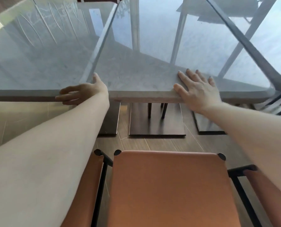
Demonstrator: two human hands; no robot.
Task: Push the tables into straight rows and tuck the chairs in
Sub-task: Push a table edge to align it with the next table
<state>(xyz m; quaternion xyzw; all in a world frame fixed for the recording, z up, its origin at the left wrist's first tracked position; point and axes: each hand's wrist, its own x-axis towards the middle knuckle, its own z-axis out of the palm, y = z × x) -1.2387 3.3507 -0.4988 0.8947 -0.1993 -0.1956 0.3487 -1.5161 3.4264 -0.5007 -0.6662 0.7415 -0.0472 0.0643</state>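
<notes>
both hands are on the near edge of the middle surface (pixel 152 66), a grey stone-look top on a dark flat base (pixel 156 122). the left hand (pixel 80 92) wraps the left corner, thumb up on top and fingers curled along the front edge where this top meets the left surface (pixel 30 63), so its grip is closed on the edge. the right hand (pixel 197 89) lies flat with fingers spread on the top near the right corner, palm over the edge, not clamping anything.

as for progress: the three tops sit side by side, the right surface (pixel 270 46) separated by a dark seam, and their near edges look roughly in line, though the wide lens bends everything (hard to judge straightness here). i'd say the row is nearly aligned and this push is a last correction.

the chairs are what's left. the tan leather chair (pixel 170 190) stands directly below the camera, well clear of the table edge and not tucked in, with a second chair (pixel 85 185) just beside it at left and another (pixel 267 194) at right.
</notes>
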